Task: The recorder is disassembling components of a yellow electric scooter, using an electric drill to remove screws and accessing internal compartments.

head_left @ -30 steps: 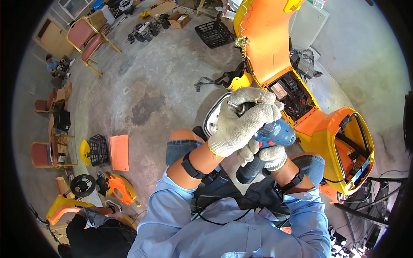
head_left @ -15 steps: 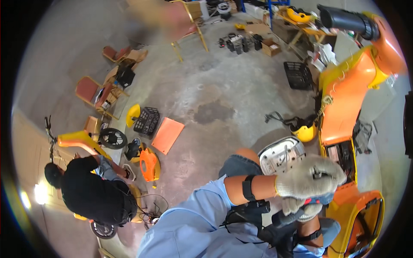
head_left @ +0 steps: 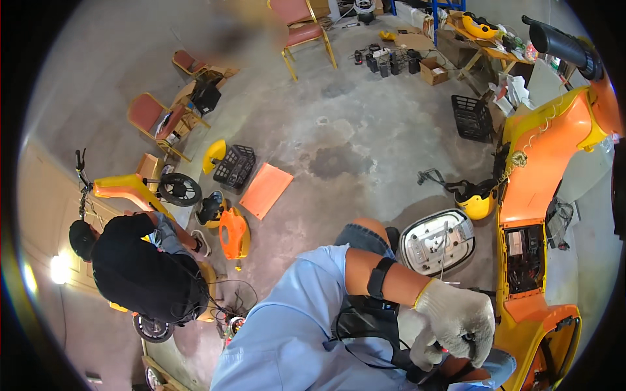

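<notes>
My left hand (head_left: 460, 319), in a whitish knit glove, reaches across my lap with its fingers curled. Something dark shows between the fingers, and a small red bit peeks out below them; I cannot make out what is held. My right hand is mostly hidden beneath the left one, with only a stretch of bare right forearm (head_left: 460, 368) showing. Just beyond my hands, a white oval panel with a black rim (head_left: 435, 242) lies on the floor, a thin rod across it. Right of my hands stands an orange and yellow scooter body (head_left: 531, 189) with an open compartment (head_left: 525, 257).
A yellow helmet-shaped shell (head_left: 476, 205) and a black basket (head_left: 472, 117) lie near the scooter. On the left, a person in black (head_left: 147, 267) works at another scooter. An orange panel (head_left: 267, 190) and an orange part (head_left: 233, 233) lie between us. A red chair (head_left: 303, 31) stands farther back.
My left hand has moved down toward my lap. The grey and red tool seen under it before is now mostly covered. The view has shifted slightly, and the scooter's compartment shows more fully.
</notes>
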The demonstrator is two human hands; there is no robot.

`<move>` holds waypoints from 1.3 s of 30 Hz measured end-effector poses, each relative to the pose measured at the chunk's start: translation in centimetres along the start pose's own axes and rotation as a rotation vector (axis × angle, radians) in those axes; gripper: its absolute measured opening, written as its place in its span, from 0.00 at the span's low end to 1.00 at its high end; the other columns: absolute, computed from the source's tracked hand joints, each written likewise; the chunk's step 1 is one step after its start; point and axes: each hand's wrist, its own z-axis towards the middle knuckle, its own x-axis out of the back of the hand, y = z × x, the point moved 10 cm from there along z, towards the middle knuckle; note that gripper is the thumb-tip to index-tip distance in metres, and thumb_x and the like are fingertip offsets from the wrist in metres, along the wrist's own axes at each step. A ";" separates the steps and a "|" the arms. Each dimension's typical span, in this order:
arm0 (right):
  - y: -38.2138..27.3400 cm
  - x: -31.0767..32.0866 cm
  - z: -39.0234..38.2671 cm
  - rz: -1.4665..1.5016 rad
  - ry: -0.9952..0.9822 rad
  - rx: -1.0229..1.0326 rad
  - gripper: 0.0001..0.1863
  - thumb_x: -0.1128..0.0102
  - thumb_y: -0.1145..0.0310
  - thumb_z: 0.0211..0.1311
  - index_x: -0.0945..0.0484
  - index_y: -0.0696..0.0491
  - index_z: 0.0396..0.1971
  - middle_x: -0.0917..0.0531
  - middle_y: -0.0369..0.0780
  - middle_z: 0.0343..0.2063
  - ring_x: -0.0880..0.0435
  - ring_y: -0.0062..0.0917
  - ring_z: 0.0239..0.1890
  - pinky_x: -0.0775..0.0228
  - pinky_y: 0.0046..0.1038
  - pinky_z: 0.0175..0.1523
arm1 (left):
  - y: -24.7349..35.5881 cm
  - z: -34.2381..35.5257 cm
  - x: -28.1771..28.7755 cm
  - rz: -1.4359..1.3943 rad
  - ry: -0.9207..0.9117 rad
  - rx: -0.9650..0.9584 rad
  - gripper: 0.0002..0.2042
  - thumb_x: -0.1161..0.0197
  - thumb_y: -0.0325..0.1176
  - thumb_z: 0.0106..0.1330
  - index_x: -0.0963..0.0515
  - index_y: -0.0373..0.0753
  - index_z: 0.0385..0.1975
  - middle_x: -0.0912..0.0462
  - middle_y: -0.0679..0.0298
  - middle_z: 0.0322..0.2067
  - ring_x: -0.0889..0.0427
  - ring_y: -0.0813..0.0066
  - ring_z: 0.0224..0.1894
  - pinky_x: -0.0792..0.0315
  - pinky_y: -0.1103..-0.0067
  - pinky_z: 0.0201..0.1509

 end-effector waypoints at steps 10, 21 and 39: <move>-4.9 -2.7 2.1 -0.058 -0.134 0.102 0.34 0.24 0.56 0.53 0.27 0.61 0.55 0.16 0.51 0.35 0.17 0.45 0.34 0.21 0.46 0.40 | 2.5 2.9 8.7 0.281 -0.069 0.288 0.32 0.25 0.40 0.59 0.24 0.34 0.64 0.19 0.52 0.59 0.17 0.67 0.55 0.23 0.70 0.59; -25.1 -19.0 -3.3 -1.105 0.571 1.124 0.26 0.34 0.53 0.70 0.24 0.56 0.59 0.16 0.39 0.45 0.14 0.24 0.30 0.19 0.27 0.38 | 23.9 14.7 13.8 1.840 0.451 -0.160 0.35 0.29 0.37 0.59 0.30 0.40 0.68 0.22 0.53 0.60 0.23 0.53 0.64 0.28 0.62 0.68; -29.3 -24.0 6.5 -1.241 0.540 1.081 0.16 0.36 0.67 0.68 0.24 0.55 0.52 0.13 0.42 0.34 0.14 0.28 0.24 0.19 0.30 0.32 | 20.6 19.6 24.8 1.822 0.518 0.852 0.40 0.34 0.41 0.53 0.36 0.42 0.70 0.16 0.46 0.54 0.16 0.48 0.57 0.24 0.59 0.62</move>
